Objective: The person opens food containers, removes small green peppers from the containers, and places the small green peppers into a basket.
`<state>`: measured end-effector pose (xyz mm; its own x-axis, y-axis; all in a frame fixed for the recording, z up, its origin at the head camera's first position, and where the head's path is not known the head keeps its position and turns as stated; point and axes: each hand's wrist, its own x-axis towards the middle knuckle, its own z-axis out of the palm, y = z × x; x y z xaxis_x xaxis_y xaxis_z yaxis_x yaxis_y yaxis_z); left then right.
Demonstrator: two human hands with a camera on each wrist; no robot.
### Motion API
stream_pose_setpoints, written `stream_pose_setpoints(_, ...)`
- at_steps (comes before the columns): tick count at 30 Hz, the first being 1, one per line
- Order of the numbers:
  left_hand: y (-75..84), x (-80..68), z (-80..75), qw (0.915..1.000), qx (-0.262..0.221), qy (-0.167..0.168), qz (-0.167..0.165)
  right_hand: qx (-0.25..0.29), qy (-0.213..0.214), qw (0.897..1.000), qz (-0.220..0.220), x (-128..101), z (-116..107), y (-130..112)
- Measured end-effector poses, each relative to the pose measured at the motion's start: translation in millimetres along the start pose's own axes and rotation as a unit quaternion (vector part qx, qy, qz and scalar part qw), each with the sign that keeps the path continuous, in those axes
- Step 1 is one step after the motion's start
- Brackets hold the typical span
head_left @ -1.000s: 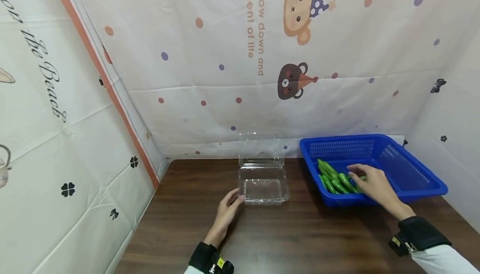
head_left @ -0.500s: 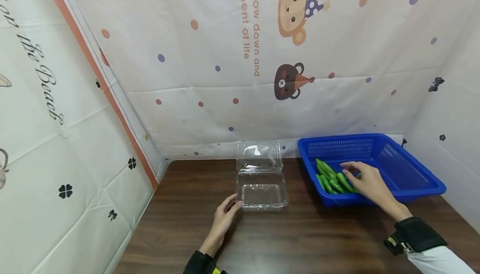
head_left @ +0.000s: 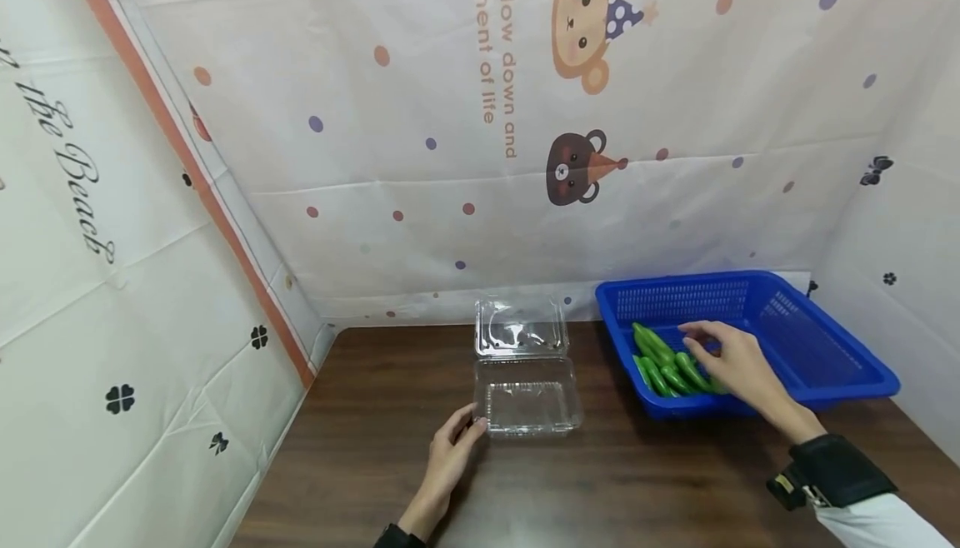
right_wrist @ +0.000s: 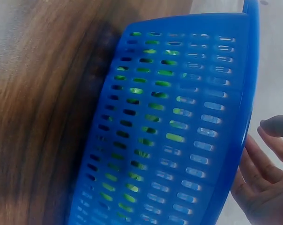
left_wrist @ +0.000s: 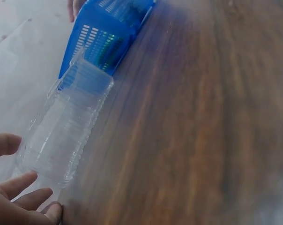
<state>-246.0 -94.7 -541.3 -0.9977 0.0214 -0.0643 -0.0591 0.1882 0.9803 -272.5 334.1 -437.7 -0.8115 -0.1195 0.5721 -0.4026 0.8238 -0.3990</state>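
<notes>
On the dark wooden table [head_left: 600,481] we see a clear plastic clamshell box [head_left: 527,394] lying with its lid open, near a blue perforated plastic basket [head_left: 817,340] holding green peppers [head_left: 663,365]. Our left hand [head_left: 450,458] rests at the box's near left corner, fingers relaxed and fingertips touching its rim. Our right hand [head_left: 731,362] hovers inside the basket over the peppers, fingers loosely spread, gripping nothing that we can make out.

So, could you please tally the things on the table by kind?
Clear clamshell box: 1
Blue basket: 1
Green peppers: at least 4, as the right hand hides some
Total: at least 6
</notes>
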Motion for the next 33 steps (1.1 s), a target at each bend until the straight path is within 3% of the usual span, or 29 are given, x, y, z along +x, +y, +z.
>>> stream_pose_setpoints(7, 0.2, -17.2, 3.9, 0.9999, -0.001, 0.01, 0.009, 0.003, -0.001, 1.0, -0.001, -8.8, 1.7, -1.7)
stream_pose_setpoints(16, -0.3, -27.3, 7.4, 0.9997, 0.013, 0.01, 0.019, -0.007, 0.023, 1.0, 0.02, -17.0, 3.4, -3.6)
stream_pose_setpoints(33, 3.3, -25.6, 12.9, 0.9994, 0.024, 0.004, 0.025, 0.002, 0.005, 0.999, 0.038, -14.4, 4.6, -17.6)
